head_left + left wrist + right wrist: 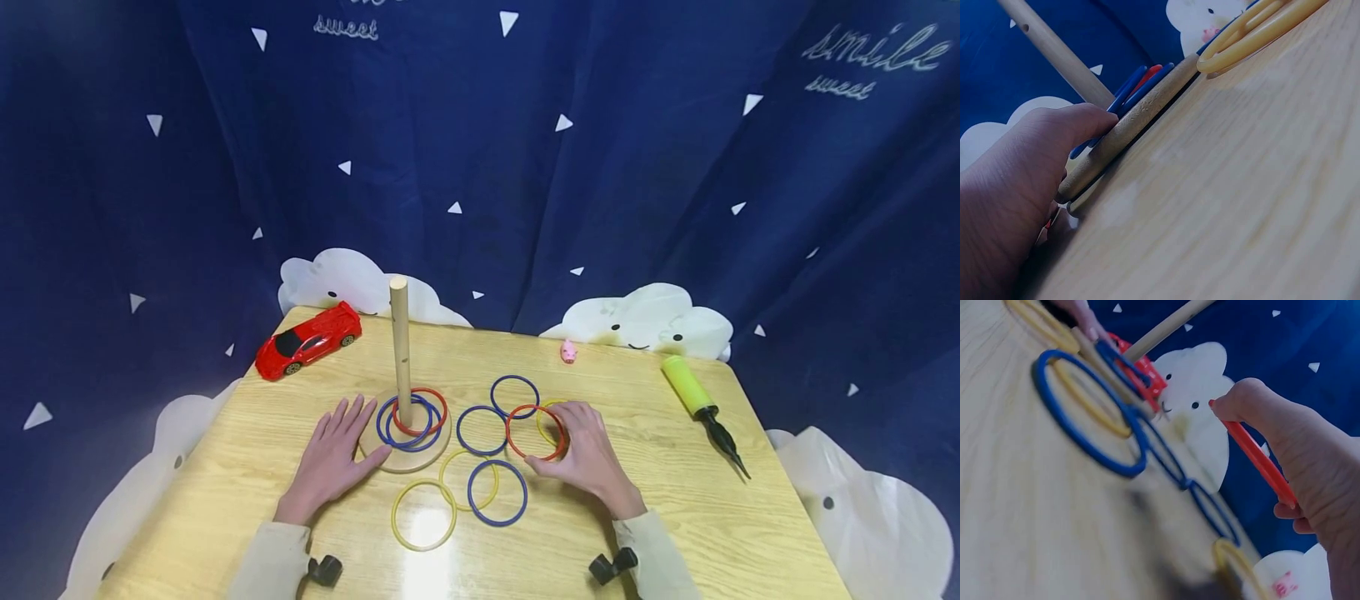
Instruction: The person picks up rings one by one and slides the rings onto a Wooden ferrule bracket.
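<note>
My right hand [585,450] pinches a red ring [507,432] between thumb and fingers. In the right wrist view this red ring [1260,462] is held up off the table. My left hand [333,454] lies with spread fingers at the left side of a round wooden base [412,465]. Its thumb touches the base's rim in the left wrist view. From the base rises an upright wooden peg [401,350]. Around the peg's foot lie another red ring [446,407] and two blue rings [378,423].
Blue rings [527,500] and yellow rings [423,548] lie on the table between the hands, some overlapping. A red toy car [309,340] stands back left. A pink toy pig [568,352] sits at the back edge. The yellow-green hand pump [688,387] lies on the right.
</note>
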The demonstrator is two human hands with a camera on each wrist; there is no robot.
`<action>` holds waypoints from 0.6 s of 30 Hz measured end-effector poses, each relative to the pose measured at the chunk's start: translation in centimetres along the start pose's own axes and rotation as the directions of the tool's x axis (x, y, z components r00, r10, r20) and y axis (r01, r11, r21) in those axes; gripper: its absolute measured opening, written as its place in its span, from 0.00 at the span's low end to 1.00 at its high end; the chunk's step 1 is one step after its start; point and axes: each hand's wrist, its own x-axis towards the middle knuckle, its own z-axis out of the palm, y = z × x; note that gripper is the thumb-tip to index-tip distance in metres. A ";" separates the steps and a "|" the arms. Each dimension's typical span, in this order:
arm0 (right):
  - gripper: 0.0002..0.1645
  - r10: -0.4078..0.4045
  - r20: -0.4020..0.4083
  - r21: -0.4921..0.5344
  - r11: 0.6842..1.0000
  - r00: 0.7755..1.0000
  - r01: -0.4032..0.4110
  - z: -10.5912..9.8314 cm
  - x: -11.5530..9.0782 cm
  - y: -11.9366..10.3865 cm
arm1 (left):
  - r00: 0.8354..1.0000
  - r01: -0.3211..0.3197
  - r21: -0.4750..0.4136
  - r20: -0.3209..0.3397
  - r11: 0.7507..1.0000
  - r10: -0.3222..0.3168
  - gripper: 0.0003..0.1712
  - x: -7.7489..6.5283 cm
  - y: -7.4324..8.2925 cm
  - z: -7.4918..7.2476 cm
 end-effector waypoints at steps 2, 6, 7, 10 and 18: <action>0.50 0.000 0.006 0.000 1.000 1.000 0.000 -0.6 0.8 -0.3 | 1.000 -0.002 0.000 -0.003 1.000 0.002 0.52 0.2 0.0 -0.1; 0.50 -0.005 0.013 0.016 1.000 1.000 0.005 -1.8 2.2 -1.2 | 1.000 -0.004 0.000 -0.006 1.000 0.004 0.52 0.2 -0.1 -0.1; 0.50 -0.011 0.009 0.021 1.000 1.000 0.011 -2.1 2.6 -1.4 | 1.000 -0.005 0.001 -0.007 1.000 0.005 0.52 0.2 -0.1 -0.1; 0.50 -0.030 0.001 0.033 0.999 1.000 0.030 -2.9 3.7 -1.9 | 1.000 -0.007 0.006 -0.011 1.000 0.007 0.52 0.2 -0.1 0.0; 0.51 -0.047 0.003 0.052 0.998 0.999 0.047 -4.5 6.7 -2.7 | 1.000 -0.003 0.005 -0.007 1.000 0.003 0.52 0.2 -0.1 0.0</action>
